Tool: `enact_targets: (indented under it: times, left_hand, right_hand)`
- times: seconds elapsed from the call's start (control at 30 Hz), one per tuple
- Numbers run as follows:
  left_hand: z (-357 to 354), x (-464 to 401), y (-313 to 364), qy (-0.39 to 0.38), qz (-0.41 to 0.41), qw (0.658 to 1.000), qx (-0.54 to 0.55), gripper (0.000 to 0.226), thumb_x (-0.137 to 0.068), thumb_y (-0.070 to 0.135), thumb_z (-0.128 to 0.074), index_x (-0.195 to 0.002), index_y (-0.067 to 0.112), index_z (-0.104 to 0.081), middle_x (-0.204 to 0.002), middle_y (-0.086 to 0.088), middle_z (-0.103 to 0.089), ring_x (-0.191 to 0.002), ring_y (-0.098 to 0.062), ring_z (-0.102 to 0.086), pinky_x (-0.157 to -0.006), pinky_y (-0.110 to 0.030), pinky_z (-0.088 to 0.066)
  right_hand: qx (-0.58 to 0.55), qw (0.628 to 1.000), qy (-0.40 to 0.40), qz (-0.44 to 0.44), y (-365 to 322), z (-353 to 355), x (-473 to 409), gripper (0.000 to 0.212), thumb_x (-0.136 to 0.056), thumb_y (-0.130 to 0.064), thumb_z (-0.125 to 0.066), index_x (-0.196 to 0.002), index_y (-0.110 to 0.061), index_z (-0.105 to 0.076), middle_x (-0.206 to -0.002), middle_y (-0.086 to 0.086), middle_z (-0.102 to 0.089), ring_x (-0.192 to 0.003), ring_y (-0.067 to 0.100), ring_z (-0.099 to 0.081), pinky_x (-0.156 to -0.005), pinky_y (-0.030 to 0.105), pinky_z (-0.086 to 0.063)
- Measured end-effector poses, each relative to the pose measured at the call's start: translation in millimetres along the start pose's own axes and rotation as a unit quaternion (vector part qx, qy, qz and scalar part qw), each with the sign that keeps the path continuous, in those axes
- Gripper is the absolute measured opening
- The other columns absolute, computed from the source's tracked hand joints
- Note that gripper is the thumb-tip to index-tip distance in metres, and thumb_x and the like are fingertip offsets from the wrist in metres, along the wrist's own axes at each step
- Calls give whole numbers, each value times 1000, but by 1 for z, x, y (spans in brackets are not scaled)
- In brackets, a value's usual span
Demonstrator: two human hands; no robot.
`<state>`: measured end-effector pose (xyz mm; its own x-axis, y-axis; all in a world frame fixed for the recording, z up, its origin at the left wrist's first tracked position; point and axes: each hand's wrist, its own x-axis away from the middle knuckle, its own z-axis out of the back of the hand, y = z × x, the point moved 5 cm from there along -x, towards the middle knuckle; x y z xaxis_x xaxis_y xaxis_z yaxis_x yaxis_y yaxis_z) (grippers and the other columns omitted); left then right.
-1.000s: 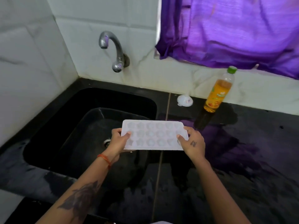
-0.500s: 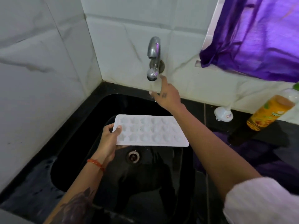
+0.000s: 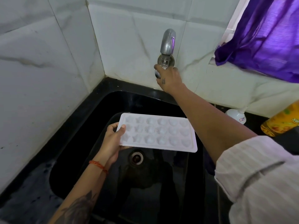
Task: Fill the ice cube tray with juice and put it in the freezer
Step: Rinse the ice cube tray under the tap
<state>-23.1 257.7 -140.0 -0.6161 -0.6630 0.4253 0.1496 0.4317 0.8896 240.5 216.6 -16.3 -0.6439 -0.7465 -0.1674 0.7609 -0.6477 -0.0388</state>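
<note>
A: What has changed since half a second ago?

B: The right hand [image 3: 169, 77] was short of the tap [image 3: 167, 44] with a finger stretched toward it; now it has reached the valve at the tap's base, and its fingers curl round the knob there. The view has also come closer to the wall.

A: And the ice cube tray [image 3: 159, 132]?

B: Still held level over the black sink [image 3: 90, 125], above the drain [image 3: 136, 158]. The left hand [image 3: 113, 139] grips its left end as before, thumb pinched on the top rim and fingers beneath. The right end hangs free.

A: Describe the tray.

B: White plastic, a flat rectangle with rounded corners and three rows of moulded cells. The cells at the left end are star-shaped, the rest rounded. I cannot tell whether anything is in them.

A: The surroundings?

B: The tap is a curved, dull metal spout coming out of white marble-veined wall tiles [image 3: 48, 70]. The sink and counter [image 3: 29, 188] are glossy black. At the right edge stands a clear juice bottle [image 3: 281, 122] of orange liquid, only partly in view, with a small white plastic object [image 3: 234, 114] just beside it. Shiny purple fabric [image 3: 265, 38] hangs above.
</note>
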Motion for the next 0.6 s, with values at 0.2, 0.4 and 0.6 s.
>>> enact_targets:
  times: [0.2,0.4,0.6]
  left_hand:
    - [-3,3,3,2,-9,1000,5,13,-96,23,-51,-109,21,-48,-113,-6,-62,-93,-24,-66,-51,-30,-56]
    - [-11,8,10,-4,-27,1000,13,7,-96,24,-51,-99,30,-49,-110,-1,-62,-92,-21,-66,-51,-30,-56]
    - [-33,15,19,-35,-70,996,-52,11,-97,30,-49,-108,32,-49,-113,0,-62,-92,-16,-65,-52,-28,-55]
  right_hand:
    - [-138,987,-74,-26,15,13,40,63,-92,-45,-50,-146,-38,-18,-128,17,-50,-112,34,-52,-88,37,-43]
    - [-360,883,-164,-252,71,-23,174,55,-88,-57,-48,-121,-15,-57,-119,12,-63,-104,26,-62,-86,34,-51]
    - [-525,795,-101,-287,84,-29,220,26,-92,-34,-55,-108,-15,-62,-106,8,-69,-97,23,-66,-84,43,-55]
